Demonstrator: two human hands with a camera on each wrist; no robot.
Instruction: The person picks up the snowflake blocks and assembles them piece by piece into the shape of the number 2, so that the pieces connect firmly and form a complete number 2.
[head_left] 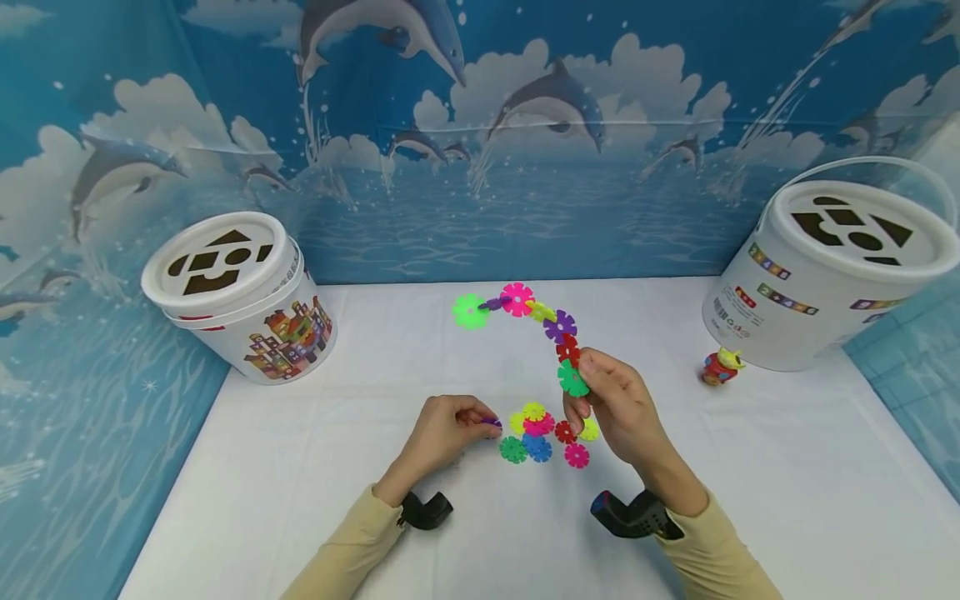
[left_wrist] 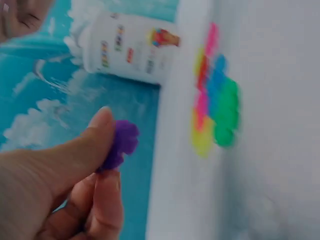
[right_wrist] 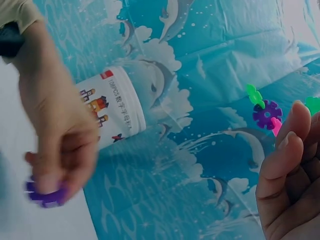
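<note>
We've got our left hand (head_left: 446, 429) pinching a purple disc (left_wrist: 126, 142) left of the pile (head_left: 537, 447), and our right hand (head_left: 621, 406), right of it, fingers closed on the chain (head_left: 560, 326).

Head view: we're bright and even. Left wrist: disc pile (left_wrist: 227, 110) blurred right of centre. Right wrist: sheen on backdrop (right_wrist: 240, 40), upper right.
</note>
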